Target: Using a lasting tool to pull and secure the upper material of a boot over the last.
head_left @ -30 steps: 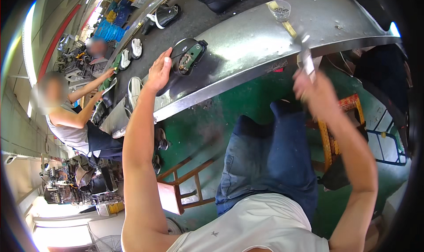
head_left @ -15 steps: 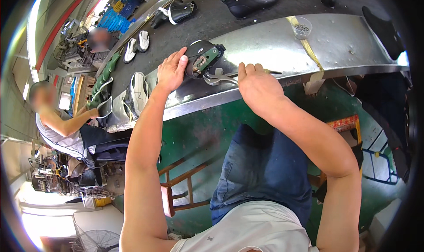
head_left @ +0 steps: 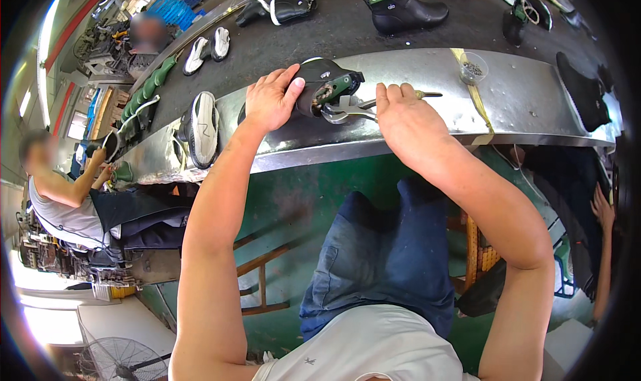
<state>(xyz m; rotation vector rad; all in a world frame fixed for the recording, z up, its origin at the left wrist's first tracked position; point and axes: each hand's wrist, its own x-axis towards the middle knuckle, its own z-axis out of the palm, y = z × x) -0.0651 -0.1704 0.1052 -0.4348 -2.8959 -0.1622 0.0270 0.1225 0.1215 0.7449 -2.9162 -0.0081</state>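
Far left, a co-worker (head_left: 57, 211) held a dark shoe up in front of them. Next, a white-soled shoe (head_left: 203, 129) lay on the metal ledge (head_left: 524, 111), long axis running away from the person. Left hand (head_left: 272, 101) lay against the left side of the black boot (head_left: 320, 82): fingers straight and side by side, thumb apart, pressed on rather than wrapped. Boot sat on the ledge between the two hands, on its side or tipped; long axis ran roughly left-right, green-lined opening facing right and a bit toward the person. Toe end hidden behind the left hand. Pliers (head_left: 344, 106) met the opening, jaws left, handles right; couldn't tell if the jaws pinched anything. Right hand (head_left: 408, 121) was closed round the handles, one tip poking out past it. Cup (head_left: 474, 68) of small bits stood right of it, a black upper (head_left: 583, 91) farther along. Vs a second earlier: pliers had been swung clear of the boot, off the ledge's near edge, blurred; now at the opening. Left hand kept its spot on the boot. Another person's hand (head_left: 603, 211) had appeared far right.
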